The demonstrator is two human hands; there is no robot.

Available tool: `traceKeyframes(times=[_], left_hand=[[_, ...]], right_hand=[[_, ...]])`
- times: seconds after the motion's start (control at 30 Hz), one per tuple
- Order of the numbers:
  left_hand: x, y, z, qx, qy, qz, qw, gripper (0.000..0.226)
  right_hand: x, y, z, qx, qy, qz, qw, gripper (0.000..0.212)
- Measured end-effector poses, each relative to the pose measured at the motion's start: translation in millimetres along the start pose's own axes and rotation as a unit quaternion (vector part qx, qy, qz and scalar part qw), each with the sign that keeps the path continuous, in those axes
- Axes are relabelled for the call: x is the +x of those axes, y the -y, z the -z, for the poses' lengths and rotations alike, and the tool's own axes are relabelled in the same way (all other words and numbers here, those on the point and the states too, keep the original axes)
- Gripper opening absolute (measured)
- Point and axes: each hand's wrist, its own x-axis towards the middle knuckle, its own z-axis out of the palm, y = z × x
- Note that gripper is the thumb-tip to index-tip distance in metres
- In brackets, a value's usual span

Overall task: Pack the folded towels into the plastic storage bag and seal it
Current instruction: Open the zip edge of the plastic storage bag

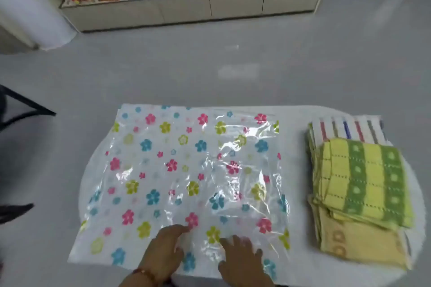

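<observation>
A clear plastic storage bag (186, 170) printed with pink, blue and green flowers lies flat on the white table (296, 123). Both hands rest on its near edge. My left hand (163, 254) lies palm down with fingers spread on the plastic. My right hand (240, 261) also presses flat on the bag, just to the right. A stack of folded towels (359, 184) sits at the table's right side: a green and yellow one on top, a striped white one behind, a pale yellow one underneath. Neither hand touches the towels.
A low cabinet (193, 7) with framed pictures, flowers and ornaments stands along the far wall. Grey floor (210, 65) stretches between it and the table. A dark chair leg (28, 109) shows at the left edge.
</observation>
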Motion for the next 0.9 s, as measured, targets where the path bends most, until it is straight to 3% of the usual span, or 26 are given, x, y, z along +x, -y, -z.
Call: traceKeyframes(times=[0.1, 0.23, 0.3, 0.5, 0.7, 0.9], left_hand=[[19.5, 33.6, -50.2, 0.122, -0.004, -0.055, 0.991, 0.052], [51.5, 74.1, -101.2, 0.239, -0.034, -0.087, 0.966, 0.054], [69.1, 90.8, -115.7, 0.250, -0.091, -0.099, 0.959, 0.054], [82.9, 129.9, -148.6, 0.245, -0.165, -0.125, 0.947, 0.059], [81.4, 125.0, -148.1, 0.224, -0.214, -0.161, 0.937, 0.055], [77.8, 128.2, -147.2, 0.171, -0.253, -0.225, 0.925, 0.049]], right_hand=[[22.2, -17.5, -69.1, 0.001, -0.022, 0.009, 1.000, 0.083], [54.4, -45.0, -125.3, -0.060, -0.129, 0.077, 0.987, 0.065], [70.1, -52.0, -141.3, -0.072, -0.172, 0.093, 0.978, 0.064], [79.1, -57.6, -165.8, -0.089, -0.262, 0.103, 0.955, 0.067], [77.5, -55.4, -166.4, -0.110, -0.297, 0.115, 0.942, 0.066], [78.1, -55.3, -173.2, -0.107, -0.322, 0.153, 0.928, 0.079]])
